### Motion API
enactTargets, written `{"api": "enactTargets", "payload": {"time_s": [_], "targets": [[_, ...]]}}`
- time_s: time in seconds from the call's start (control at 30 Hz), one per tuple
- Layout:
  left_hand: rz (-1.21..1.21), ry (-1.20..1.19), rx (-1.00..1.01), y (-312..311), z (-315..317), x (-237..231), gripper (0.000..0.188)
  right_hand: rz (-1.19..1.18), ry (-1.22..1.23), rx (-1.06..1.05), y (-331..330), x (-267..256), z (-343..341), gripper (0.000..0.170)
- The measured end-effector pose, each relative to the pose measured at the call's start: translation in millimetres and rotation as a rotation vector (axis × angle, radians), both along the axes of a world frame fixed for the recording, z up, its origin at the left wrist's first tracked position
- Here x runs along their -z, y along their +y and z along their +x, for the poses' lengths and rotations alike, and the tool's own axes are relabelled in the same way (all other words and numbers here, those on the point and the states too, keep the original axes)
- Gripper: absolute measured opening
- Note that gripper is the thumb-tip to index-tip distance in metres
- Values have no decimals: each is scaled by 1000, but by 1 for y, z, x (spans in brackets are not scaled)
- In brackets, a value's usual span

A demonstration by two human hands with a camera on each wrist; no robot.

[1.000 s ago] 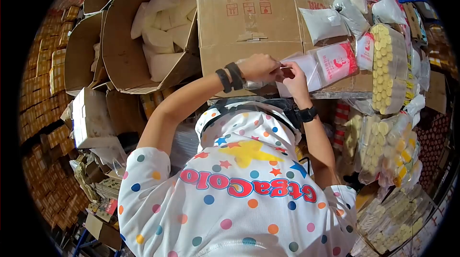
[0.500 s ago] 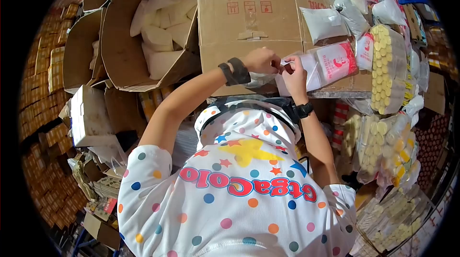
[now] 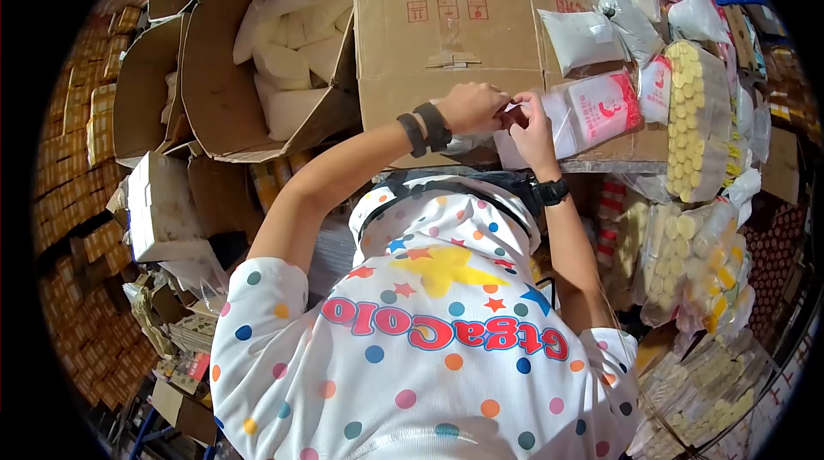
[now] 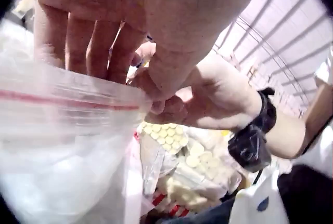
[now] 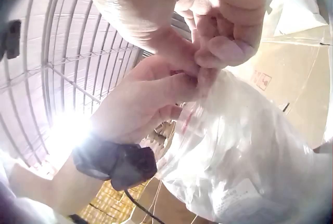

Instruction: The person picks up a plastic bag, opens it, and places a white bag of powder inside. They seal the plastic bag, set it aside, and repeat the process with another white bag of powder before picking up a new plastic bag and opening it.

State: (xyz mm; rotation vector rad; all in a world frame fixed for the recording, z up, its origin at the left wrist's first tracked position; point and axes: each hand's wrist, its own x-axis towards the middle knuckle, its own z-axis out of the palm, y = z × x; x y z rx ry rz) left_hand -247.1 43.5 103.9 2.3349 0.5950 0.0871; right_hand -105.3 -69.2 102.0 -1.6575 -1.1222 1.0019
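Note:
A clear zip-lock bag [image 4: 67,135] with a red line along its mouth and white contents hangs below my hands. At its top edge my left hand [image 3: 472,108] pinches the mouth between thumb and fingers. My right hand [image 3: 534,134] meets it there, thumb and fingertips pinching the same edge. In the right wrist view the bag [image 5: 239,141] bulges out beneath the touching fingertips. From the head view, most of the bag is hidden by the hands. Just right of the right hand lies a flat packet with red and white print [image 3: 603,108].
A big cardboard carton [image 3: 446,31] lies in front of me as a work surface. To its left, an open box [image 3: 215,74] holds pale filled bags. Plump white bags [image 3: 584,39] and a clear pack of round yellowish pieces [image 3: 684,125] crowd the right side.
Both hands have shifted slightly to the right, with the left wrist turning a little. They stay together at the bag's mouth.

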Motion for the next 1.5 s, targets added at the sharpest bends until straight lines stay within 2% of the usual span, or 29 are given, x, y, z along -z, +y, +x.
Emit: {"api": "enactTargets", "payload": {"time_s": [0.07, 0.17, 0.27, 0.3, 0.43, 0.53, 0.57, 0.6, 0.67, 0.7, 0.77, 0.8, 0.83, 0.87, 0.9, 0.93, 0.97, 1.0, 1.03, 1.17, 1.27, 1.37, 1.47, 1.5], "targets": [[-91, 73, 21, 9, 5, 5, 27, 6, -18, -17, -3, 6, 4, 29], [-62, 143, 68, 14, 10, 9, 26, 19, 33, -32, -4, 9, 1, 28], [84, 192, 56, 0, 22, 50, 23, -15, -19, -42, -3, 2, -5, 26], [120, 251, 12, -4, 23, 43, 20, -33, -61, -42, -2, -1, -6, 25], [120, 325, 80, -3, 31, 39, 22, 48, -84, 2, -7, 13, -7, 20], [10, 117, 171, 14, 25, 45, 28, 12, -2, 0, -8, 13, 2, 22], [-175, 52, 208, 29, 20, 46, 34, -18, 64, -54, -10, 23, 13, 37], [-406, 42, 234, 43, 13, 48, 40, -15, 55, -95, -9, 15, 14, 45], [-754, -29, 121, 56, -6, 29, 44, -11, 43, -181, -8, -10, 13, 61], [-631, -3, 138, 59, -17, 24, 47, -38, 21, -242, -10, 11, 21, 77], [-381, 42, 171, 52, -34, 13, 52, -27, 105, -292, -4, 40, 21, 75], [-208, 148, 174, 41, -36, 10, 53, -24, 146, -320, -2, 46, 20, 75], [-110, 102, 163, 29, -36, 9, 50, -86, 307, -272, -2, 45, 12, 66], [-13, 58, 149, 19, -35, 10, 48, -81, 353, -273, -2, 55, 15, 62], [-26, 38, 14, 11, -34, 21, 40, -74, 400, -275, -1, 78, 18, 58], [-23, 60, -4, 12, -33, 24, 36, -66, 448, -274, 0, 99, 19, 54], [-23, 82, -18, 12, -32, 26, 33, -90, 341, -184, -1, 112, 15, 46], [-25, 103, -31, 12, -31, 31, 30, -97, 313, -161, -1, 110, 13, 44], [-132, 6, -40, 16, -32, 41, 19, -107, 283, -138, -2, 107, 11, 42], [-97, -89, -69, 23, -34, 54, 14, -130, 92, -19, -1, 74, 7, 34], [-153, -73, -31, 23, -35, 40, 15, -51, -19, -51, 1, 65, 11, 32], [-202, -138, -58, 22, -38, 39, 15, 55, -236, -104, 3, 55, 14, 30], [-70, -138, -3, 22, -43, 37, 14, 190, -310, -214, 14, 30, 9, 23], [-30, -151, -17, 20, -44, 35, 14, 234, -403, -265, 17, 27, 7, 20]]}}
